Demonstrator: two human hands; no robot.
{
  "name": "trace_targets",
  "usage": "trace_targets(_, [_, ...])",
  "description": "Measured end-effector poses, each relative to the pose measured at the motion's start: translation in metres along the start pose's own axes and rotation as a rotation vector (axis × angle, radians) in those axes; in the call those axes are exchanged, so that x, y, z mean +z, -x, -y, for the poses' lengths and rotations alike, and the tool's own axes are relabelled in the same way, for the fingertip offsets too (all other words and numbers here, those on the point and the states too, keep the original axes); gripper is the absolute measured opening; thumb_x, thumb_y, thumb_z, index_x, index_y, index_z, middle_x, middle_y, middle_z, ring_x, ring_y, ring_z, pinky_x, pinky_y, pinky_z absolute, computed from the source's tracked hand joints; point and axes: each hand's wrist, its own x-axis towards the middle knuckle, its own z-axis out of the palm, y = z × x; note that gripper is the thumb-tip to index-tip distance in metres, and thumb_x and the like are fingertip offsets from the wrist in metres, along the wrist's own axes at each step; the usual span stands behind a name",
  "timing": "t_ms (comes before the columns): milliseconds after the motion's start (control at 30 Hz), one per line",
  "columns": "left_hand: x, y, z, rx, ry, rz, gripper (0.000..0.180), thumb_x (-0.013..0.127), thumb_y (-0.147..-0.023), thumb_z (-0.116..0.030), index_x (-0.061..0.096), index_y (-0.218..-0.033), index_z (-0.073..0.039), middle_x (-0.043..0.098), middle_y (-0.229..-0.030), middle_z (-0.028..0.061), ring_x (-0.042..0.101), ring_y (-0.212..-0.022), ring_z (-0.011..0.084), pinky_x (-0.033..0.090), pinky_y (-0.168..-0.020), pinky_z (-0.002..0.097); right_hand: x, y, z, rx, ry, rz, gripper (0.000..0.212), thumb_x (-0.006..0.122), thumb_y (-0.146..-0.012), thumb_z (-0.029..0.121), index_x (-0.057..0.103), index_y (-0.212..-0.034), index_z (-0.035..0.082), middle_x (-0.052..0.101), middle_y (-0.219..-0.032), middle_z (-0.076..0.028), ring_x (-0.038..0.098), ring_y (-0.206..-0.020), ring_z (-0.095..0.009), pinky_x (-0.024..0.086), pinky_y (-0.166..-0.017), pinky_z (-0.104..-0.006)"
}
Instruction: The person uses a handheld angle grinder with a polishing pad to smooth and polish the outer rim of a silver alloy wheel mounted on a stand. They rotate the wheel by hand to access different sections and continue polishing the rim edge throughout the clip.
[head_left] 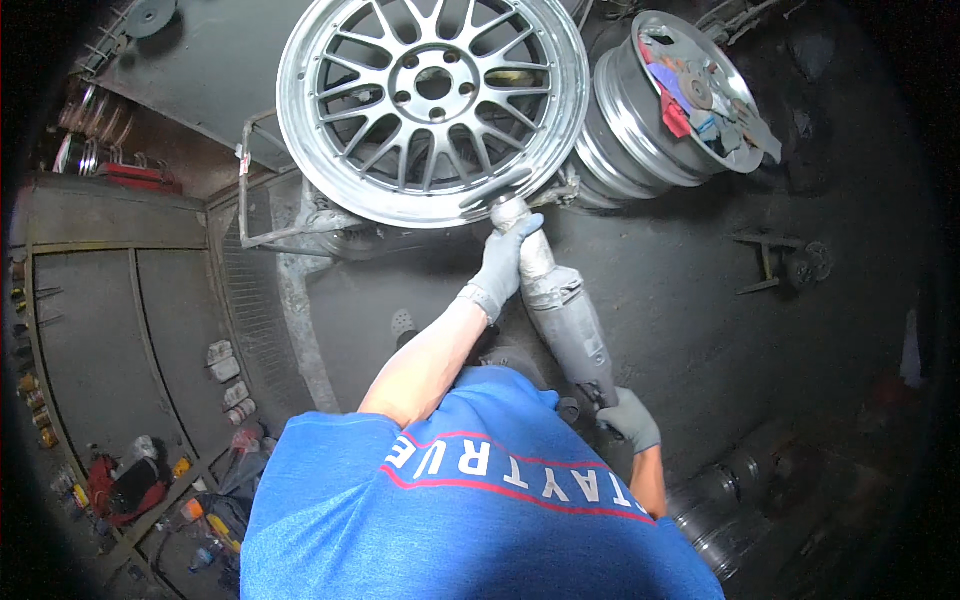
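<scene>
A multi-spoke alloy wheel point(432, 60), grey in the spokes with a bright metal lip, is held up in front of me. Both my hands wear grey gloves and grip a long, dusty angle grinder point(570, 325) with pale wrapping round its front. My left hand point(500, 265) is closed round the wrapped neck, close below the wheel. At the rear end, my right hand point(630, 420) wraps the handle. The grinder's dark disc point(495, 190) lies at the wheel's lower lip; whether it touches is hard to tell.
Right of the wheel stand stacked rims point(640, 130), the top one holding cloths and discs. A metal frame point(245, 190) juts out at left. More rims point(720, 500) lie at lower right. Bags and bottles clutter the lower left, near a metal cabinet point(90, 330). A small stand point(770, 262) sits at right.
</scene>
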Motion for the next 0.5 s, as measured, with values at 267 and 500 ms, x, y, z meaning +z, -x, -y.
trace_targets(267, [0.104,-0.090,0.026,0.040,0.353,0.257,0.055,0.093,-0.087,-0.027,0.069,-0.131,-0.005,0.076,-0.115,0.0086,0.076,-0.103,0.0258,0.061,-0.098,0.0440,-0.188,-0.001,0.092,-0.125,0.541,-0.288,0.049,0.074,-0.074,0.009,0.072,-0.121,-0.002,0.075,-0.097,-0.017,0.073,-0.093,-0.024,0.057,-0.087,-0.0394])
trace_targets(500, [0.137,-0.099,0.016,0.002,0.390,0.315,0.056,0.092,-0.089,-0.035,0.070,-0.130,-0.005,0.078,-0.117,0.0095,0.077,-0.107,0.0268,0.061,-0.099,0.0458,-0.250,0.007,0.133,-0.121,0.759,-0.403,0.051,0.075,-0.074,0.009,0.072,-0.124,-0.001,0.077,-0.102,-0.019,0.075,-0.098,-0.032,0.056,-0.092,-0.0414])
